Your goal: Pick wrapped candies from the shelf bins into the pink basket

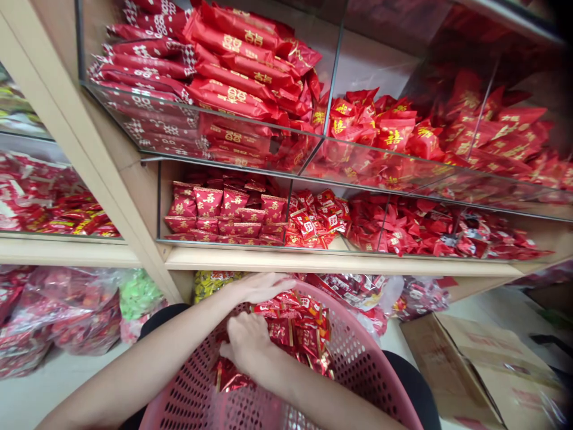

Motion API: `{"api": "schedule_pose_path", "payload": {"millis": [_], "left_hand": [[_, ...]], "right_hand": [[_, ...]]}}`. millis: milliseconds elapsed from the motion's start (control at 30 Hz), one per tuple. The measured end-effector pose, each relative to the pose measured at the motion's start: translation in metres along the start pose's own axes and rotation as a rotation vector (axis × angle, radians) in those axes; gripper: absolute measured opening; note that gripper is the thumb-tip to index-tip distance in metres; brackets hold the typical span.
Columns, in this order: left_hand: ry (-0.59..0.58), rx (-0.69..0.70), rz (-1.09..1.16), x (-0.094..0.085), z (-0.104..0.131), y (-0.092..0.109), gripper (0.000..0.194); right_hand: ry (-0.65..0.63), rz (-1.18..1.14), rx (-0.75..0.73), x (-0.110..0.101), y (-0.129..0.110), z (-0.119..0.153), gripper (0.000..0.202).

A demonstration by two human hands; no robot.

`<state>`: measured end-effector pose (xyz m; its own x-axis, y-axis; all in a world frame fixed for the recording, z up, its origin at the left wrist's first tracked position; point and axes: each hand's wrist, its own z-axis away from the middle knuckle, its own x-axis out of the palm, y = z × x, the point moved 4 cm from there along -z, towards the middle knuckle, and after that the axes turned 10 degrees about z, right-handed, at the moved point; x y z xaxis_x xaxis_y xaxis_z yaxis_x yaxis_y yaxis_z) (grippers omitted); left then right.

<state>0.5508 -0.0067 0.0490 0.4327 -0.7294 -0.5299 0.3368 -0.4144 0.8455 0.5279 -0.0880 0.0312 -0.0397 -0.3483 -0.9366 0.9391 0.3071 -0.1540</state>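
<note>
A pink perforated plastic basket [367, 373] stands between my knees, with red and gold candy packets [308, 340] heaped inside. My left hand [266, 286] is at the basket's far side, its fingers stretched out flat over the packets near the rim. Closer to me, my right hand [248, 343] is down in the basket among the packets, with its fingers curled. Its fingertips are partly hidden, and what they grip cannot be made out. My forearms cross the basket's near side.
Just beyond the basket, a wooden shelf [331, 260] carries clear bins of red packets [224, 206]. A higher clear bin holds long red packets [242, 71]. Bagged sweets [80, 304] lie at left under the shelf; a cardboard box [487, 364] sits on the floor at right.
</note>
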Motion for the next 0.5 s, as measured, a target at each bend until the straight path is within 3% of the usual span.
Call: {"api": "schedule_pose_path", "payload": {"millis": [100,267,400,500], "left_hand": [[-0.009,-0.003,-0.008,0.0,0.001,0.003,0.055],[-0.021,-0.011,-0.034,0.0,0.0,0.007,0.059],[-0.018,-0.023,-0.053,0.0,0.0,0.008,0.06],[-0.017,-0.008,-0.051,0.001,0.0,0.008,0.06]], "right_hand": [[0.002,-0.047,0.07,-0.017,0.022,0.013,0.031],[0.12,-0.314,-0.14,-0.037,0.051,0.036,0.028],[0.206,-0.252,-0.179,-0.025,0.054,0.045,0.034],[0.169,-0.058,-0.236,-0.008,0.044,0.049,0.032]]}}
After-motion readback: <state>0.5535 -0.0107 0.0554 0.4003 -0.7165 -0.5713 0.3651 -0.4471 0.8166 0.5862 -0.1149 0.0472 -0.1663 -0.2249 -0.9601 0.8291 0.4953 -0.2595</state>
